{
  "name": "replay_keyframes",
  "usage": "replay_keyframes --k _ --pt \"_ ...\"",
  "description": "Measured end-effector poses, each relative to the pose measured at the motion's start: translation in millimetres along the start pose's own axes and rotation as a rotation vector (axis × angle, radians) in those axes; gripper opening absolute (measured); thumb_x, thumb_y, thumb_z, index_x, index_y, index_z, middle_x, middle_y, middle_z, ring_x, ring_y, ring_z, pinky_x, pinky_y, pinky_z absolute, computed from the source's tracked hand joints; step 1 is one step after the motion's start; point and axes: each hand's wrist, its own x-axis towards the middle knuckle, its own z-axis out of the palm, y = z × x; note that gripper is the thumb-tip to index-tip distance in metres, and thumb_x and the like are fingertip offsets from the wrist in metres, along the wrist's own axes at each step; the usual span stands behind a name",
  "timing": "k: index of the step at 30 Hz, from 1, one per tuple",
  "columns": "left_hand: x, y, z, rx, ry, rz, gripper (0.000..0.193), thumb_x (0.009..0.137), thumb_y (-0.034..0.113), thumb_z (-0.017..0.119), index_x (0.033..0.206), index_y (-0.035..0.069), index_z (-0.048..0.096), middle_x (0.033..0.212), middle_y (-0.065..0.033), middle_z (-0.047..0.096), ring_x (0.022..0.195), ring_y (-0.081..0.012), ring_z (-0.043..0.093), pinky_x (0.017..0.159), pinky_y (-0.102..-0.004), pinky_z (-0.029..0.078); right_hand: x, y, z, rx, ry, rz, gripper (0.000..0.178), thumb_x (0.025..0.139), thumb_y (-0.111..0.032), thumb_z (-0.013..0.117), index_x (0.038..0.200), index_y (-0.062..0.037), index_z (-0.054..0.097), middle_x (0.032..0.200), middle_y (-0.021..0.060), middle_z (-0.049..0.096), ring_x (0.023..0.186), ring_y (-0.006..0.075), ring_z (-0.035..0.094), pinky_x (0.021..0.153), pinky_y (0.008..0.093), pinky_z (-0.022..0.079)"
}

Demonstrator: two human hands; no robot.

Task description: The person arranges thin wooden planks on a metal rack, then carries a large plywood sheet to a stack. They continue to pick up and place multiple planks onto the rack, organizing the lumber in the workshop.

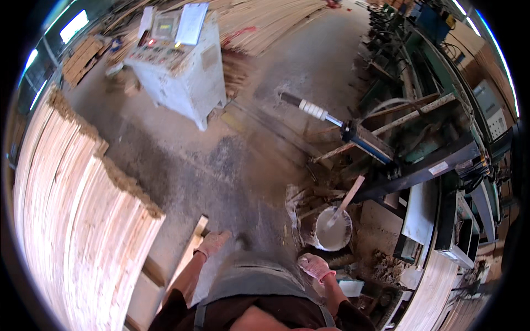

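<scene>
Both of my hands wear pale, pinkish work gloves and hang low on either side of a grey apron [248,284]. My left hand [214,244] is open, fingers loosely stretched, and nothing shows in it. It is nearest to a narrow wooden strip [193,243], which passes behind or beside the wrist; I cannot tell if they touch. My right hand [316,266] is loosely bent and open, with no object visible in it. Just beyond it stands a white bucket [335,243] of pale, thick liquid, with a wooden stick [349,198] leaning out of it.
A tall stack of light boards [83,220] rises on the left. Ahead stands a white control cabinet [182,83] with buttons and papers on top. Dark green machinery [419,127] fills the right, with a cylinder-like rod [314,109] jutting out. More planks [270,22] lie at the back.
</scene>
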Motion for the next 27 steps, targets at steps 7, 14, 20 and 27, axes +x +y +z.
replay_keyframes --k 7,14,20,27 --pt "118 81 -166 -0.057 0.114 0.045 0.060 0.099 0.054 0.048 0.124 0.003 0.067 0.122 -0.0285 0.068 0.118 -0.0452 0.063 0.100 -0.0507 0.048 172 -148 -185 0.191 0.325 0.124 0.036 0.097 -0.037 0.066 0.118 -0.0090 0.073 0.107 0.0152 0.076 0.104 0.0308 0.073 0.090 0.0383 0.056" --pt "188 -66 -268 -0.848 0.287 -0.489 0.065 0.097 0.062 0.053 0.138 0.012 0.060 0.123 -0.0135 0.068 0.108 -0.0301 0.064 0.089 -0.0507 0.051 348 -270 -381 0.148 0.502 -0.191 0.027 0.097 -0.022 0.066 0.116 -0.0052 0.073 0.106 0.0150 0.075 0.098 0.0275 0.074 0.086 0.0353 0.058" --pt "228 -52 -346 -0.941 0.273 -0.870 0.058 0.099 0.059 0.052 0.134 0.013 0.060 0.121 -0.0115 0.068 0.104 -0.0289 0.064 0.084 -0.0487 0.052 545 -328 -497 -0.012 0.448 -0.345 0.028 0.098 -0.026 0.063 0.118 -0.0082 0.071 0.106 0.0159 0.075 0.100 0.0340 0.072 0.085 0.0398 0.058" --pt "511 42 -541 -0.808 0.125 -0.713 0.051 0.102 0.055 0.050 0.129 0.014 0.061 0.119 -0.0092 0.067 0.099 -0.0274 0.064 0.079 -0.0463 0.053 760 -233 -488 -0.197 0.090 -0.004 0.030 0.098 -0.036 0.054 0.106 -0.0148 0.073 0.089 0.0117 0.075 0.083 0.0336 0.072 0.071 0.0425 0.056"
